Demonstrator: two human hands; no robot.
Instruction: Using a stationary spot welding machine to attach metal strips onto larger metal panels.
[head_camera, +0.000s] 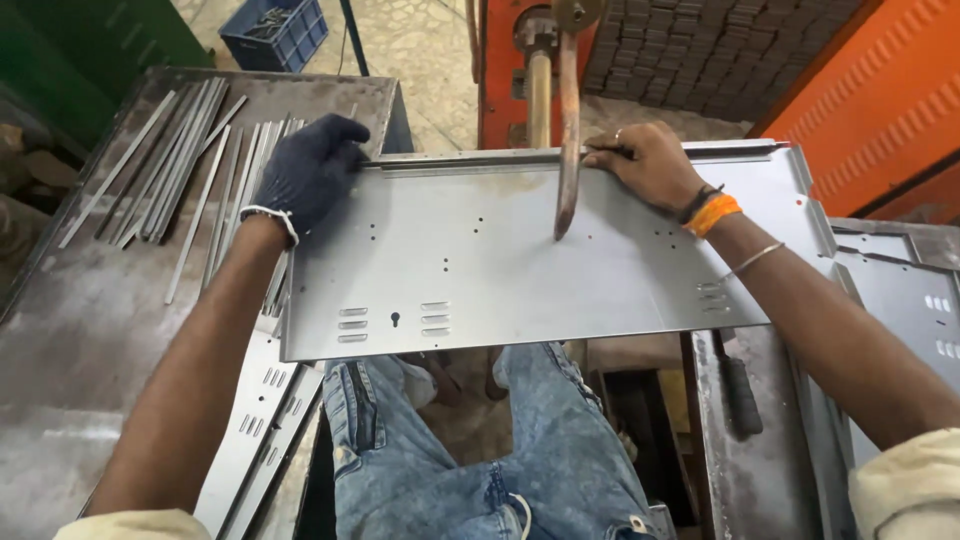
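Observation:
A large grey sheet-metal panel with punched holes, slots and a keyhole lies flat across my lap. My left hand, in a dark knit glove, grips the panel's far left corner. My bare right hand presses fingers down on the far edge, where a narrow metal strip lies along it. A rusty vertical lever of a red machine hangs just left of my right hand, its tip over the panel.
A steel table at left carries several thin metal strips. Slotted panels lean below it. More grey panels sit at right beside a dark-handled tool. A blue crate stands behind.

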